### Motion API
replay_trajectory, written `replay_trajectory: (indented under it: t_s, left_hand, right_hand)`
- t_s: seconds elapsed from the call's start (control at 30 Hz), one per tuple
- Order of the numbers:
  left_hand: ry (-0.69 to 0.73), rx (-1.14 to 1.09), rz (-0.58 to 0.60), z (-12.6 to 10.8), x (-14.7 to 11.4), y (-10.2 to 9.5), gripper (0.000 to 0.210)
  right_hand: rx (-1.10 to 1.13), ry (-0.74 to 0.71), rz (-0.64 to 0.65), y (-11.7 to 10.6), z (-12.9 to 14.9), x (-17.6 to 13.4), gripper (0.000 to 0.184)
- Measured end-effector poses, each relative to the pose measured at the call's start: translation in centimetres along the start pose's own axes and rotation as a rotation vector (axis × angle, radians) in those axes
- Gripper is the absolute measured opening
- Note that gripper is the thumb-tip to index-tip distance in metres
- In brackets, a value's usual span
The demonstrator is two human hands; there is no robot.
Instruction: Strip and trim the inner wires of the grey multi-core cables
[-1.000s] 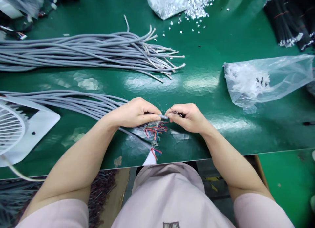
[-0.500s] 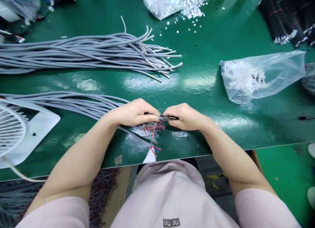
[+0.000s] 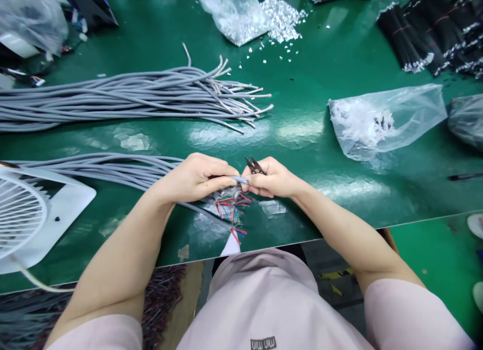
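Note:
Between thumb and fingers, my left hand [image 3: 202, 178] pinches a grey cable [image 3: 240, 180] close to its end. My right hand [image 3: 272, 178] is closed around small dark snips [image 3: 255, 165], whose two pointed blades stick out above the fingers and stand apart. The right thumb and fingertips meet the cable end. Just below my hands lie stripped cable ends with red, blue and green wires [image 3: 233, 203]. One more cable end with red and blue wires [image 3: 237, 234] rests nearer the table edge. My left hand hides part of the cable bundle [image 3: 124, 163].
A second bundle of grey cables [image 3: 143, 98] lies farther back. Bags of small white parts [image 3: 364, 121] and silvery pieces [image 3: 241, 22] sit beyond my hands. A white fan [image 3: 71, 199] stands at left; black wire bundles [image 3: 407, 38] lie at the far right.
The snips have turned from lying across the cable to pointing up and away from it. My right fingertips have come onto the cable end. The whole view has shifted slightly.

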State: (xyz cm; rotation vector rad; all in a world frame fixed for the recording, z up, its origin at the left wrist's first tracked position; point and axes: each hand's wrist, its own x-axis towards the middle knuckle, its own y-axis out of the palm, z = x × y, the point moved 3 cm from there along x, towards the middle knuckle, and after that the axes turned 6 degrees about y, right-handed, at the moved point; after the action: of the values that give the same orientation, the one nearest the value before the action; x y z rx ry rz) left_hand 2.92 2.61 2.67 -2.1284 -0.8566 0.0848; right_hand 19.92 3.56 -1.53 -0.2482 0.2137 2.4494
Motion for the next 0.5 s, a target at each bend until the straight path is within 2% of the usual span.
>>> replay_trajectory:
  t_s: [0.1,0.27,0.4,0.5]
  left_hand:
    - [0.003,0.008,-0.009,0.0,0.0,-0.1,0.028]
    - [-0.022,-0.039,0.034,0.2,0.2,0.2,0.031]
    - [-0.053,-0.056,0.044,0.2,0.4,0.4,0.029]
    - [-0.063,-0.059,0.03,0.2,0.4,0.5,0.025]
  right_hand:
    - [-0.046,-0.014,0.019,-0.1,0.5,-0.4,0.02]
    - [-0.245,-0.088,-0.086,-1.2,2.1,-1.4,0.015]
    - [-0.364,-0.136,-0.115,-1.2,2.3,-1.3,0.022]
    - [-0.355,-0.153,-0.144,-1.0,1.9,-0.9,0.029]
